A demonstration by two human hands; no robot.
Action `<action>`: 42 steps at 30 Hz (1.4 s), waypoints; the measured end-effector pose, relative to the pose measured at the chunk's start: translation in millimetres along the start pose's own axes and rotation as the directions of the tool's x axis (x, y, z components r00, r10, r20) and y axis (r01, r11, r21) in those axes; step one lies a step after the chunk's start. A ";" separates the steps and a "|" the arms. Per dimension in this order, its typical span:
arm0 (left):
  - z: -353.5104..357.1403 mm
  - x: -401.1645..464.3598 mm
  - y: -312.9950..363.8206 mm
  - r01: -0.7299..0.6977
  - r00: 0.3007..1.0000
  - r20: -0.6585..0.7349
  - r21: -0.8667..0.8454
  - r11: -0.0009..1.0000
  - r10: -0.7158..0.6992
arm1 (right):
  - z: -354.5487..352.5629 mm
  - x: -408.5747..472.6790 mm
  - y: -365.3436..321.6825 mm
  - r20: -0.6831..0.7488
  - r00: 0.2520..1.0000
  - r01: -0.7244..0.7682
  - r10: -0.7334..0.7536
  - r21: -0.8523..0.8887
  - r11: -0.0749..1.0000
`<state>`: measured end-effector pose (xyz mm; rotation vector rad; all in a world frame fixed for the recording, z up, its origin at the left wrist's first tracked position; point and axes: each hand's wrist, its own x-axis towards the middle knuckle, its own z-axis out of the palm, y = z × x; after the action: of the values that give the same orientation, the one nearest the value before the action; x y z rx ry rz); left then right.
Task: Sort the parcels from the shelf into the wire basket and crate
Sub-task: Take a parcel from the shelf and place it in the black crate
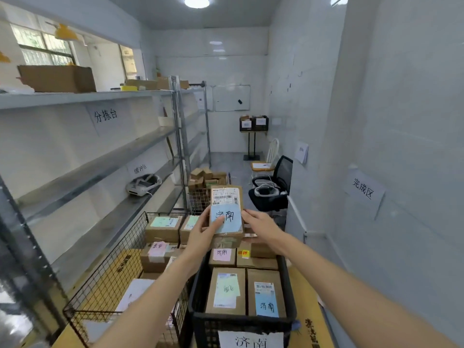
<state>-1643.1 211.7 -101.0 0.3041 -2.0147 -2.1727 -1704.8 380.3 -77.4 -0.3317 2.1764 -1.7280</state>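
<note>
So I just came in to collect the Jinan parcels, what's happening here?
A person is sorting parcels. Both hands, left hand and right hand, hold a small cardboard parcel with a blue handwritten 济南 note above the black crate, whose front sign reads 济南. The crate already holds several boxes; the wire basket beside it holds others.

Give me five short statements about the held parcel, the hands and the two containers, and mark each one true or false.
1. Both hands hold one parcel. True.
2. The held parcel's blue label reads 济南. True.
3. The black crate holds no parcels. False: several boxes lie in it.
4. The wire basket stands right of the crate. False: it stands on the left.
5. The left hand hangs idle. False: it grips the parcel, as does the right hand.
</note>
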 end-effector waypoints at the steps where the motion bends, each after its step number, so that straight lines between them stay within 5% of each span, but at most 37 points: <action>1: 2.3 13.9 -5.3 0.013 1.000 0.006 -0.001 1.000 -0.013 | -4.7 13.3 6.6 -0.010 1.000 -0.004 0.004 -0.025 1.000; 12: 2.2 190.5 -102.9 0.183 0.976 0.108 0.084 0.980 -0.191 | -28.8 165.3 88.6 -0.089 0.993 -0.101 0.072 -0.392 0.914; 23: 21.6 276.4 -187.7 0.362 0.911 0.148 0.156 0.919 -0.384 | -80.6 226.9 214.5 -0.218 0.964 -0.267 0.154 -0.792 0.550; 42: 45.7 315.8 -217.0 0.412 0.894 0.079 0.245 0.878 -0.442 | -109.9 247.2 262.6 -0.142 0.959 -0.276 0.244 -0.652 0.707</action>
<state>-1955.9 191.9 -326.1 0.7177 -2.4698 -2.2522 -1967.8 443.9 -340.1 -0.1330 2.6630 -0.7543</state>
